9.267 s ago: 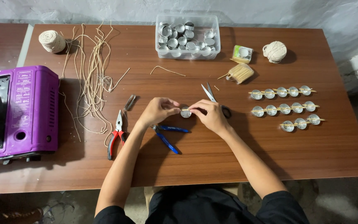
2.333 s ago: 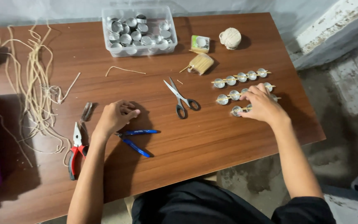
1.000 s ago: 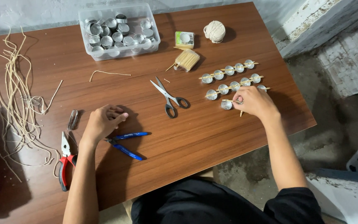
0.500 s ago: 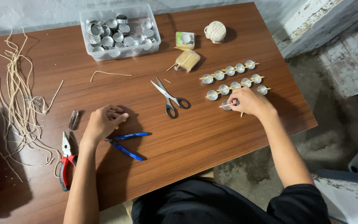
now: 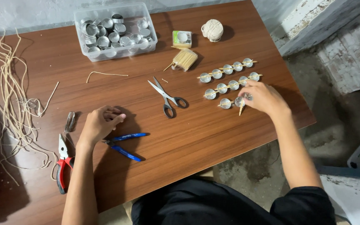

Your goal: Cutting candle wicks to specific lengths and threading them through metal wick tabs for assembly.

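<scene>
My right hand [image 5: 266, 98] rests at the right end of the nearest row of small metal cups [image 5: 226, 103], its fingertips pinched on one cup [image 5: 247, 96] of that row. A thin wooden stick [image 5: 241, 110] pokes out below the fingers. Two more rows of cups threaded along sticks [image 5: 229, 87] lie just beyond. My left hand [image 5: 100, 123] lies loosely curled on the wooden table [image 5: 196, 137], holding nothing, beside blue-handled pliers [image 5: 123, 140].
Scissors [image 5: 167, 96] lie between my hands. At the back are a clear box of metal cups [image 5: 115, 31], a toothpick bundle [image 5: 184, 60], a small box [image 5: 181, 38] and a twine ball [image 5: 212, 30]. Cut strings [image 5: 9, 91] and red pliers [image 5: 63, 163] lie left.
My right hand has slid right along the nearest row, uncovering two cups. The view has shifted slightly. My left hand has stayed put.
</scene>
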